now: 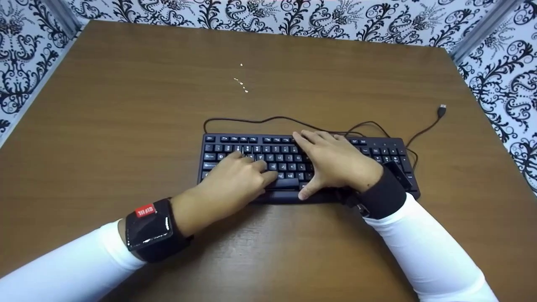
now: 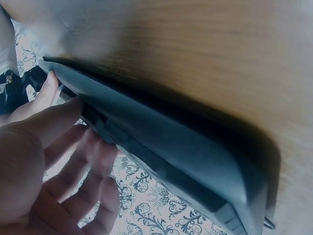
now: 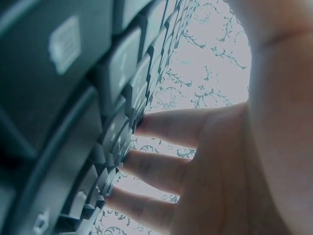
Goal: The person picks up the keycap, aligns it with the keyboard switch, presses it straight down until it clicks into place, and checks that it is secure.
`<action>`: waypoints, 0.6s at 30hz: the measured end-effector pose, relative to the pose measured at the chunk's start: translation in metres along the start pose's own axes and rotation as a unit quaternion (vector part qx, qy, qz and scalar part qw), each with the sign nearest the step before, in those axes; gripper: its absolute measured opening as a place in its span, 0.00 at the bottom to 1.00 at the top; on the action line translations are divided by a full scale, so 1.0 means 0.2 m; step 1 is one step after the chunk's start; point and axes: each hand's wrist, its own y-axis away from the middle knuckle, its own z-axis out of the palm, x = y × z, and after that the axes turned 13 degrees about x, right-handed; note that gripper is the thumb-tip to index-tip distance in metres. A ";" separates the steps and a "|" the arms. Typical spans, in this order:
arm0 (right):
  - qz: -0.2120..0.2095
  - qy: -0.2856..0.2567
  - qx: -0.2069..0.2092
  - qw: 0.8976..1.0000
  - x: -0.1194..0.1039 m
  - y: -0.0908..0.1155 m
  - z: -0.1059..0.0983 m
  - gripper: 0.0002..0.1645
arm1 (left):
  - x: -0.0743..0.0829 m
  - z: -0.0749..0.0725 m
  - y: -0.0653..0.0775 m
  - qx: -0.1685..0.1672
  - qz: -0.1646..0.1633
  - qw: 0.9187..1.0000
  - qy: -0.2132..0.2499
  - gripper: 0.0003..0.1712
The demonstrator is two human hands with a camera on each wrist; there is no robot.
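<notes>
A black keyboard (image 1: 289,167) lies flat on the wooden table. My left hand (image 1: 235,178) rests over its left part, fingers bent down onto the keys and the thumb near the space bar. In the left wrist view that hand (image 2: 58,166) has loosely bent fingers along the front edge of the keyboard (image 2: 166,129). My right hand (image 1: 335,161) spreads across the right-middle keys, its thumb reaching the front edge. From the right wrist, three fingertips of that hand (image 3: 210,171) touch or nearly touch the keys (image 3: 122,63). Neither hand grips anything.
A black cable (image 1: 268,119) loops behind the keyboard and ends in a USB plug (image 1: 441,110) at the right. Small bright specks (image 1: 241,83) show on the table (image 1: 126,105) farther back. Patterned white-and-black panels (image 1: 293,16) border the table. Dark bands circle both wrists.
</notes>
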 end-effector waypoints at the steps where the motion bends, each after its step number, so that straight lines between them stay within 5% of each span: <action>1: 0.000 0.001 -0.001 1.000 0.00 0.00 0.00 0.85 | 0.00 0.00 0.00 0.001 0.008 1.000 0.001 0.15; 10: 0.003 0.002 -0.005 1.000 0.00 0.00 -0.01 0.85 | -0.04 0.02 0.01 0.009 0.043 0.998 0.034 0.18; 18: -0.001 0.000 0.000 1.000 0.00 0.00 0.00 0.85 | -0.04 0.02 0.01 -0.009 0.038 0.998 0.052 0.20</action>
